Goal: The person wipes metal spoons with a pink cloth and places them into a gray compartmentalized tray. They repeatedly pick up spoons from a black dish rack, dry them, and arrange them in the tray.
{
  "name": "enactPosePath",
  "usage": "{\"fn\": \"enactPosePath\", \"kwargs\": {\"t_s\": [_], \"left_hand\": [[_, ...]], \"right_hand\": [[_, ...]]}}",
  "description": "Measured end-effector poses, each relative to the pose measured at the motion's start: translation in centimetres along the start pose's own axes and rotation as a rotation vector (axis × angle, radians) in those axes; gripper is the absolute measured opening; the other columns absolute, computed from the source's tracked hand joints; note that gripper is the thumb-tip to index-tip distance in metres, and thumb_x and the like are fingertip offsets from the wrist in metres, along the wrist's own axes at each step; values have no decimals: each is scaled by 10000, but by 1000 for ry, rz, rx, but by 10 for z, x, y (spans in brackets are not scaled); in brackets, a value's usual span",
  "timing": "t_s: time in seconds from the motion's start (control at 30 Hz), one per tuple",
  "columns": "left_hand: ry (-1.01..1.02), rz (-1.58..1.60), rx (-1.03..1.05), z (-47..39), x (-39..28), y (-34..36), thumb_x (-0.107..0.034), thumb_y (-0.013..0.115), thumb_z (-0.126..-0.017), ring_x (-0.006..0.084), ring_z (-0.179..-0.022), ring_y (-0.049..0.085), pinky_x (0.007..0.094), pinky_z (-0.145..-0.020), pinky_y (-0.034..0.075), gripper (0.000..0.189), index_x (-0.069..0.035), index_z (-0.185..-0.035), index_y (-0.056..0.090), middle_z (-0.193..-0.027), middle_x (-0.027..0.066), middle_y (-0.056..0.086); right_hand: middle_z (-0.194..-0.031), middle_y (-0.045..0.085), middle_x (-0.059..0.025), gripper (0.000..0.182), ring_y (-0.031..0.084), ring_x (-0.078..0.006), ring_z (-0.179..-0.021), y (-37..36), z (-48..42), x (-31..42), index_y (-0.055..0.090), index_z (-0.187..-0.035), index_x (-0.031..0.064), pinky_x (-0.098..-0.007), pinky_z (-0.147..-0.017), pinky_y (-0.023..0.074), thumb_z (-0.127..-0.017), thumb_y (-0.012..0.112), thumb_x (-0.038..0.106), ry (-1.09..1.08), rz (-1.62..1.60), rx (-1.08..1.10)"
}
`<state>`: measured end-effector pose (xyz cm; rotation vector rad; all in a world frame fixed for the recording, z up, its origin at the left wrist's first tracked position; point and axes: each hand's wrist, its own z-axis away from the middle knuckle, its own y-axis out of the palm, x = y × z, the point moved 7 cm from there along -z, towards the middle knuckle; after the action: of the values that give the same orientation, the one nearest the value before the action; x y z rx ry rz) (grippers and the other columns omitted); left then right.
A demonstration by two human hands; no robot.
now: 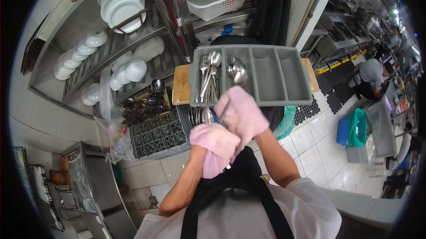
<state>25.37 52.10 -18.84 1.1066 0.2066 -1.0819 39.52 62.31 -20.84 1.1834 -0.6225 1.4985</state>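
Observation:
A pink towel (214, 164) covers both of my hands, so the fingers are hidden. Through the cloth, my left hand (211, 140) grips a bunch of spoons (207, 115) with their bowls fanned out. My right hand (244, 115) has the other part of the towel closed around what looks like a metal utensil handle (226, 109). Just beyond is a grey cutlery tray (269, 102) with several compartments. Forks or spoons (210, 72) lie in its leftmost compartment, and spoons (239, 72) in the one beside it.
A wooden board (182, 84) lies under the tray. To the left, a grey glass rack (159, 135) carries a basket of dark-looking cutlery (146, 102). Steel shelves hold bowls (96, 37) and plates (124, 9). A lined blue bin (342, 129) and a co-worker (369, 72) are at right.

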Motion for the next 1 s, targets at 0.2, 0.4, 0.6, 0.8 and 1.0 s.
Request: {"fn": "enactPosePath", "kwargs": {"t_s": [0.2,0.4,0.6,0.8,1.0], "left_hand": [[61,-42,3,-7,5,-13,-218,632,-981,221,-932,708,357,-791,606,267,-17,-1157,620,-1073,119,693],[150,-132,2,-11,6,-19,-167,657,-965,225,-928,698,359,-801,606,261,-6,-1165,611,-1083,116,676],[188,-125,29,-3,3,-9,-148,645,-969,223,-942,693,350,-810,601,236,-13,-1161,609,-1084,120,670],[188,-196,50,13,3,-8,-143,630,-978,210,-915,684,343,-785,592,198,-36,-1144,611,-1053,99,662],[95,-138,15,3,15,-26,-215,604,-990,190,-881,669,335,-744,573,201,-60,-1119,598,-995,69,641]], "right_hand": [[-769,625,-158,373,691,-291,-727,60,83,91,557,-1116,13,-403,-656,562,-852,639,264,-373,1462,-158],[-850,648,-231,281,698,-360,-784,42,58,64,536,-1073,-36,-413,-659,578,-857,611,128,-412,949,-437],[-810,626,-160,291,651,-342,-743,21,33,24,594,-994,36,-385,-601,548,-722,672,102,-206,1063,-414],[-727,588,-114,104,586,-254,-627,46,93,125,587,-811,42,-357,-571,485,-829,631,134,-1081,927,-496],[-839,554,-60,152,566,-227,-784,10,66,50,592,-912,45,-349,-697,473,-821,627,161,-407,580,-676]]}}
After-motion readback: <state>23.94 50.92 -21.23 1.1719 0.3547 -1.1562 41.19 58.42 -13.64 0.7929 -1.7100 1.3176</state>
